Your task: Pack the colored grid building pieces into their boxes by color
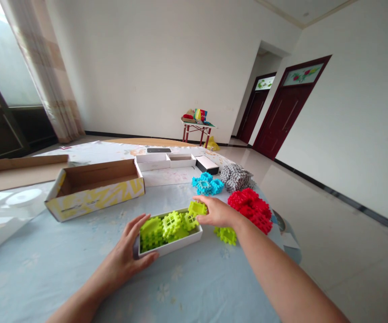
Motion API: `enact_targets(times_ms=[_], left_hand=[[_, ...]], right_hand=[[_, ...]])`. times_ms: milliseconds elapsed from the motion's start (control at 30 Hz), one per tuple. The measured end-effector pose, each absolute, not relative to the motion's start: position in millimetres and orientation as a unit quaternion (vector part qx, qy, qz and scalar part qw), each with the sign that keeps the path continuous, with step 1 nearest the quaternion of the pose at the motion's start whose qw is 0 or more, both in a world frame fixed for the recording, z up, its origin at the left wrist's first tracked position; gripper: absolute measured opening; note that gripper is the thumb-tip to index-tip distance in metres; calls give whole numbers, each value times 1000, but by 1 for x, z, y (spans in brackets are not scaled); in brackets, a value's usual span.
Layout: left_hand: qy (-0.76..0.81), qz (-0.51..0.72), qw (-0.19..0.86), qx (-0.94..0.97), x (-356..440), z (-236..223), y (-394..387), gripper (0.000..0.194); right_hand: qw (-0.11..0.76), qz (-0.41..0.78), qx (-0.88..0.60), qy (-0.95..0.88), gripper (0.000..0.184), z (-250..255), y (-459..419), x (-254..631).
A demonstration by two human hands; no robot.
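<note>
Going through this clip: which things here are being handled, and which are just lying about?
Handled:
left hand on white box
right hand on lime-green plastic blocks

Lying about:
red blocks
blue blocks
grey blocks
yellow-patterned cardboard box

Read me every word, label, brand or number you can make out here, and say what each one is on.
Nothing can be read. The yellow-patterned cardboard box has faint dark marks on its side, too blurred to read; the printed packets on the far side table are too small to read.
</note>
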State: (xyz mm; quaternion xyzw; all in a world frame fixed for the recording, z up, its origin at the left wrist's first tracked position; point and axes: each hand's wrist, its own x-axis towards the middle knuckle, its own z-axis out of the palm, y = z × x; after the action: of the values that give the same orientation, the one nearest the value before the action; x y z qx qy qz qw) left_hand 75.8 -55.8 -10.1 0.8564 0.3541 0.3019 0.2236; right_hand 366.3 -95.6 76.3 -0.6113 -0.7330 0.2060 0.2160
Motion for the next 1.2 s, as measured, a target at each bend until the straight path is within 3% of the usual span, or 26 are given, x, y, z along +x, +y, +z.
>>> enact_targets(times_ms=[233, 367, 600, 733, 867, 1067, 1200], left_hand=[[346, 315, 214, 858, 76, -12, -55, 70], [345, 306, 220, 860, 76, -13, -54, 70], [345, 292, 220, 865, 76, -13, -54, 70], [345, 290, 223, 864, 77, -13, -53, 70], [344, 297, 218, 863, 77, -15, -52, 70], [345, 301, 213, 863, 75, -15, -53, 71], [347, 294, 205, 867, 75, -15, -54, 68]], right_hand=[[323, 290, -567, -700, 67, 67, -92, 357], [304, 277, -573, -709, 62, 69, -94, 348], [325, 390, -524, -684, 72, 51, -86, 349], [338, 317, -556, -690, 71, 59, -89, 357], [280, 226, -550, -754, 74, 72, -99, 352], [207, 190, -532, -799, 70, 59, -95, 348], [215, 181, -529, -801, 67, 56, -94, 350]])
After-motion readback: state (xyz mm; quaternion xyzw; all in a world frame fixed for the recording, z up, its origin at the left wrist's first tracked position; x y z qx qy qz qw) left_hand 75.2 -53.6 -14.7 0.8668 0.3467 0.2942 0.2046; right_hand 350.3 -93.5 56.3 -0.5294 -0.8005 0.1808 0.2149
